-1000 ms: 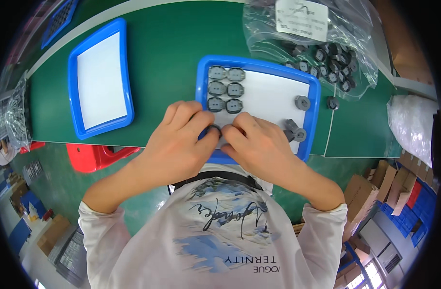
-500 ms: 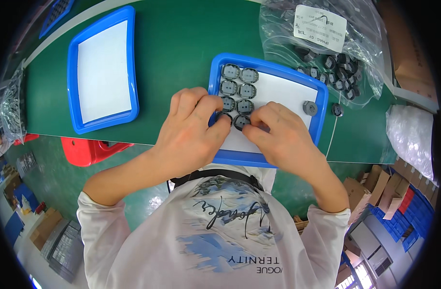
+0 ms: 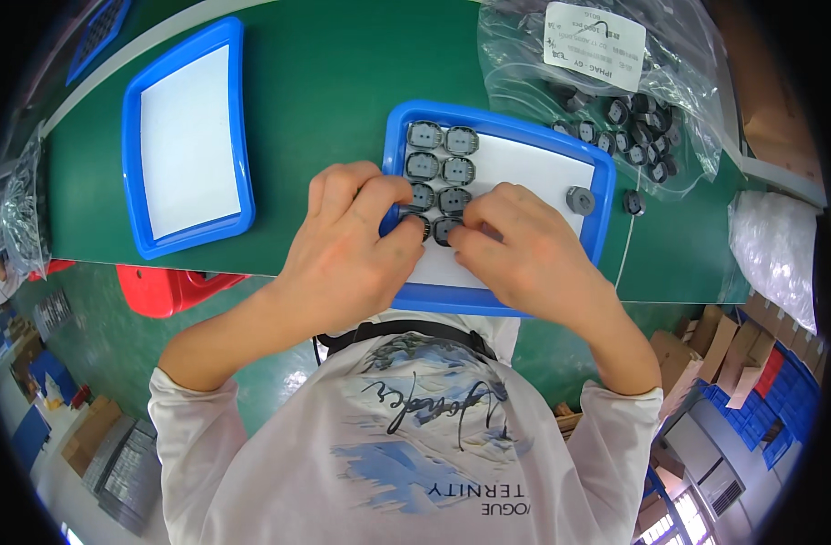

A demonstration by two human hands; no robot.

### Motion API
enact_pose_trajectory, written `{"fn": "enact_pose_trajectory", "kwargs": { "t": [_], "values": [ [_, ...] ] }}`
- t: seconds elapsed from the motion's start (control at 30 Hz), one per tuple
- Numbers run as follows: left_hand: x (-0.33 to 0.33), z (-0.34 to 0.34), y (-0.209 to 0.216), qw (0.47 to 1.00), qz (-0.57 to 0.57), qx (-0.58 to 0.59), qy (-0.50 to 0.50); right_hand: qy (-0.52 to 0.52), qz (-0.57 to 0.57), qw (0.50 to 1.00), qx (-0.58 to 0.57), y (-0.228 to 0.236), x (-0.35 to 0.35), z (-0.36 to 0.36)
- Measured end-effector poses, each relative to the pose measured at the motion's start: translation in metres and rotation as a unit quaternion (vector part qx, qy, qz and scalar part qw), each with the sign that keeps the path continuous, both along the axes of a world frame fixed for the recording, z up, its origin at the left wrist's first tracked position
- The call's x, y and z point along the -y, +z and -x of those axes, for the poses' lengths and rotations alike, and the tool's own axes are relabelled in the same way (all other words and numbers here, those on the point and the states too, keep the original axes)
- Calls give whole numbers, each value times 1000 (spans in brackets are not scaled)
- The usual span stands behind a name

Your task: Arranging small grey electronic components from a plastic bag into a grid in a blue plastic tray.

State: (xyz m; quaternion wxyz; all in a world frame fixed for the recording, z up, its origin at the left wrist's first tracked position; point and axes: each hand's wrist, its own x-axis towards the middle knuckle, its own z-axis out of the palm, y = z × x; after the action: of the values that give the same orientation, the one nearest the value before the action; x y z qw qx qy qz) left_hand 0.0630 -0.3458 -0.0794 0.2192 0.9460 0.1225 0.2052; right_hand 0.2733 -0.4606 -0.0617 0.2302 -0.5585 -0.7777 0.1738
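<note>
Two columns of small grey plastic parts (image 3: pixel 458 170), roundish and dark-rimmed, line the left side of a white-lined blue tray (image 3: pixel 506 119). At the bottom of the left column, my left hand (image 3: pixel 347 241) is closed, thumb and forefinger pinching a part largely hidden by the fingertips. My right hand (image 3: pixel 524 241) is closed too, its thumb and forefinger on the lowest part (image 3: pixel 444 231) of the right column. These two parts sit side by side. A single grey round part (image 3: pixel 580 201) stands apart at the tray's right edge.
Another blue tray (image 3: pixel 132 154) with a white liner lies on the green table at left. A clear bag (image 3: pixel 524 64) of dark parts lies at back right, with one loose part (image 3: pixel 633 203) near it. A red stool (image 3: pixel 157 289) stands below the table edge.
The whole view has shifted slightly, so the trays appear a little farther left. Both hands stay at the same two lowest parts, with only small finger movement.
</note>
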Motion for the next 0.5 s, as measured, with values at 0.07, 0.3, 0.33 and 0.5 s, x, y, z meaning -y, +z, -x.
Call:
{"fn": "enact_pose_trajectory", "kwargs": {
  "t": [0.07,0.3,0.33,0.5],
  "values": [
    [-1,0,7,1000,4,6,-8,-20,4,999,-32,5,6,-10],
    [27,-45,14,993,21,48,-106,-115,67,991,21,35,53,-58],
    [34,-53,12,994,7,29,-107,-125,83,988,37,30,55,-53],
    [48,-91,2,992,-71,-13,-103,-155,66,983,70,15,58,-50]
  ]
}}
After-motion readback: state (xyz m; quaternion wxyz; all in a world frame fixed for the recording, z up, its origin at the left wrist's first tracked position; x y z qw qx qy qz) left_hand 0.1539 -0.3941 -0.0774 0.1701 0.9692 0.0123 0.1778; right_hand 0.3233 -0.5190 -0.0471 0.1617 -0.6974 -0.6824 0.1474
